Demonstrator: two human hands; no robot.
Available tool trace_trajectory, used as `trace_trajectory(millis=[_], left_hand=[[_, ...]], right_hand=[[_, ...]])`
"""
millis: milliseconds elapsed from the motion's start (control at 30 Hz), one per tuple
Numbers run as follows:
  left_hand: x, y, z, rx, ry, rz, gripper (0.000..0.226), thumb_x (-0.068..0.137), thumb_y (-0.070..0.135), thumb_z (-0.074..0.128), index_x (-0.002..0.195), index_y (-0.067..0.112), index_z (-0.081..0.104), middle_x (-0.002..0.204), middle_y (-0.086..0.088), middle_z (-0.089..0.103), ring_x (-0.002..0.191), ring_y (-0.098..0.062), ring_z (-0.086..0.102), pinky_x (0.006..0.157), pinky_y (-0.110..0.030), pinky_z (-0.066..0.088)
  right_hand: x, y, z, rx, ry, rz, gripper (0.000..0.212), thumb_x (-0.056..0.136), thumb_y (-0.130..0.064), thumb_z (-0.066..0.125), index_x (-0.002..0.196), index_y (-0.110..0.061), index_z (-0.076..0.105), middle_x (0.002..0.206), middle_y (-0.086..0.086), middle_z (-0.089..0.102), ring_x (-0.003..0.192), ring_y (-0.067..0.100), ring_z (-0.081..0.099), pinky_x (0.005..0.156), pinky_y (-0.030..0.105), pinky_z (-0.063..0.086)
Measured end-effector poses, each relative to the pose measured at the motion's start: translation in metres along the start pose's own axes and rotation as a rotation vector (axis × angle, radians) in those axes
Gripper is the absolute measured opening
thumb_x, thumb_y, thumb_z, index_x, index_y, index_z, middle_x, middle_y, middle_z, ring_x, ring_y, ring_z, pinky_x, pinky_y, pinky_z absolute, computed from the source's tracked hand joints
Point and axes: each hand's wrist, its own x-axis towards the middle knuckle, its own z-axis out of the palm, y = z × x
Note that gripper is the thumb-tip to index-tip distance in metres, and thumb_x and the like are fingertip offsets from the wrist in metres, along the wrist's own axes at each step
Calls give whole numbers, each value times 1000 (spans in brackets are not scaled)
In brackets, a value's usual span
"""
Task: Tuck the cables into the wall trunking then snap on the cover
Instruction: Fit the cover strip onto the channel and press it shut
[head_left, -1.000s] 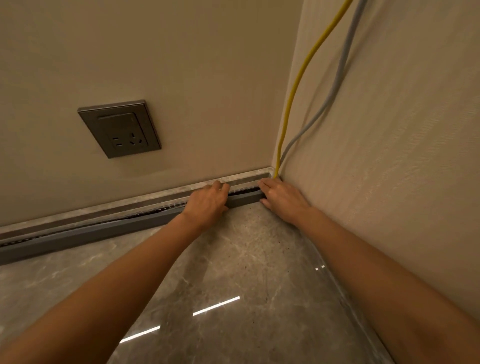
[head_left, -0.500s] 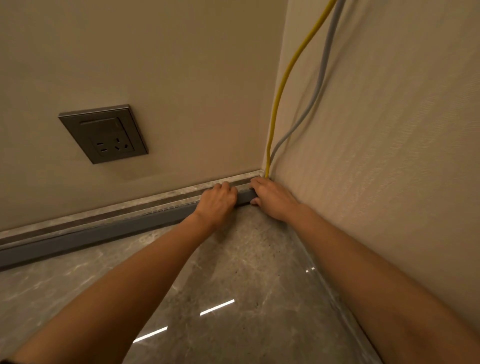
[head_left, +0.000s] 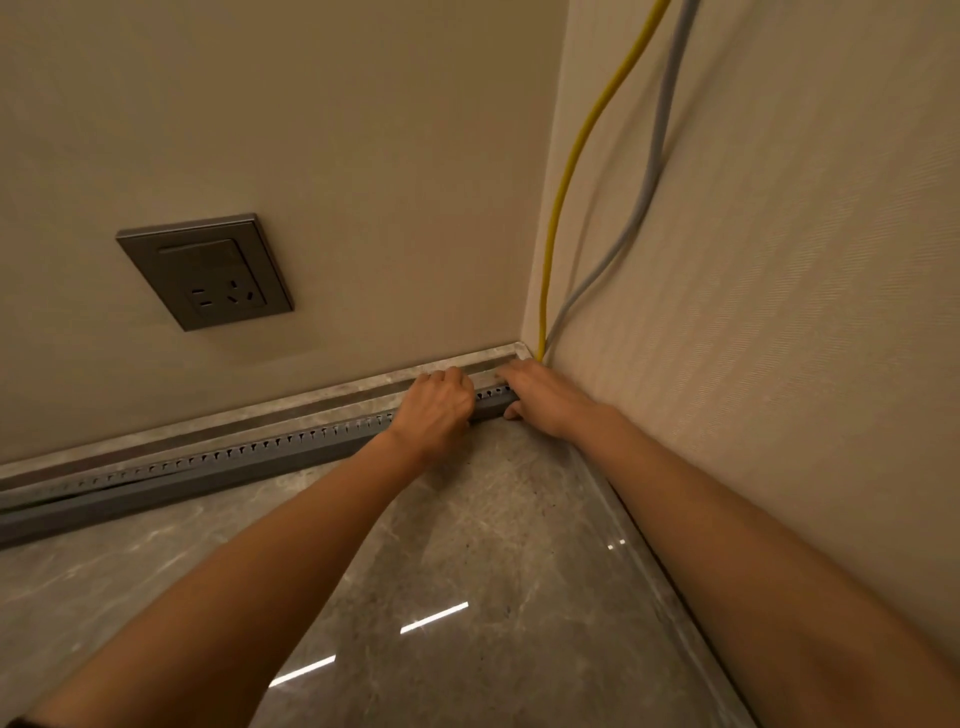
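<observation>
A long grey slotted trunking (head_left: 234, 457) runs along the foot of the back wall to the corner, its row of slots facing up. My left hand (head_left: 434, 410) is curled over its top near the corner end. My right hand (head_left: 540, 395) clasps the very end, fingers on top and thumb at the front. A yellow cable (head_left: 563, 192) and a grey cable (head_left: 649, 171) hang down the right wall and drop into the corner behind my right hand. Their lower ends are hidden. I cannot make out a separate cover.
A grey wall socket (head_left: 205, 270) sits on the back wall above the trunking. A stone skirting (head_left: 311, 400) lines the back wall behind the trunking. The glossy marble floor (head_left: 467, 545) stretches under my forearms, bounded by the right wall.
Both hands stay at the corner end of the trunking. The slotted face now shows along its length, where half a second ago it looked smooth. My view shifted slightly.
</observation>
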Motion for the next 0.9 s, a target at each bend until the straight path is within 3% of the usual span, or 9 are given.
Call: trace_trajectory(millis=[133, 333, 467, 900], left_hand=[[-3, 0, -1, -81, 19, -11, 33, 94, 18, 47, 122, -1, 46, 127, -19, 52, 114, -33, 52, 92, -38, 44], [0, -13, -2, -415, 59, -172, 39, 86, 28, 61, 115, 2, 54, 121, -17, 57, 109, -33, 54, 86, -39, 46], [5, -11, 1, -375, -85, -118, 32, 91, 25, 52, 116, 5, 56, 123, -17, 57, 111, -34, 54, 88, -40, 46], [1, -3, 7, -303, 14, -79, 28, 95, 18, 46, 110, -1, 59, 119, -19, 56, 108, -34, 53, 84, -41, 45]], right_hand=[[7, 3, 1, 27, -28, 13, 33, 85, -14, 66, 112, 3, 61, 122, 20, 54, 112, 32, 53, 95, 37, 44], [8, 3, 2, 28, 4, 0, 29, 84, -14, 67, 107, 3, 64, 117, 18, 58, 107, 31, 55, 91, 35, 46], [6, 2, 3, 8, 38, 1, 30, 83, -15, 68, 108, 1, 64, 117, 17, 60, 108, 30, 56, 90, 35, 46], [7, 1, 2, 63, 47, 50, 24, 81, -12, 70, 101, -1, 69, 109, 18, 65, 100, 30, 60, 78, 29, 44]])
